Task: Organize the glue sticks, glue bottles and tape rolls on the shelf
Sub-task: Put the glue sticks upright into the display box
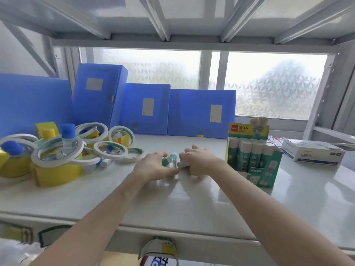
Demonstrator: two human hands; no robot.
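Both hands meet at the middle of the white shelf [192, 204]. My left hand [153, 167] and my right hand [197, 160] are closed around a small bunch of green-and-white glue sticks [172, 160] lying between them. To the right stands a green display box [269, 169] with several upright glue sticks [256, 152] in it. At the left lies a heap of white tape rolls [110, 149], yellow tape rolls [55, 172] and clear glue bottles with blue caps [68, 139].
Blue file boxes [199, 112] line the back of the shelf before a frosted window. A white carton [315, 153] lies at the far right. An upper shelf's beams run close overhead. Labels hang on the shelf's front edge.
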